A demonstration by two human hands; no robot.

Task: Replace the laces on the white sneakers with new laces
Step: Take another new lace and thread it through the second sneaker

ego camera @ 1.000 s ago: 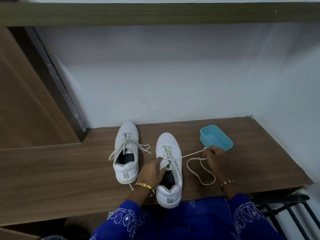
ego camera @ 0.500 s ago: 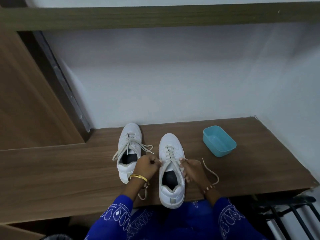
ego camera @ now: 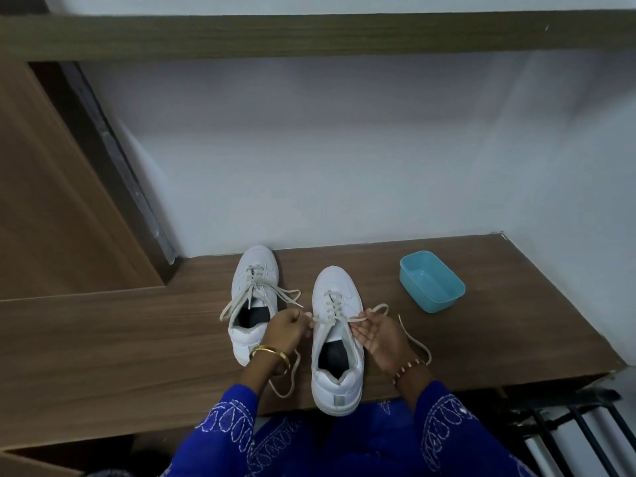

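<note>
left hand [ego camera: 287,327] pinches lace [ego camera: 335,318] | right hand [ego camera: 378,333] pinches lace

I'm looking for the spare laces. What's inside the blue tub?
The blue tub on the wooden bench shows only its bare blue floor, no laces. The near wall hides a thin strip of the bottom, so that part cannot be checked.
</note>
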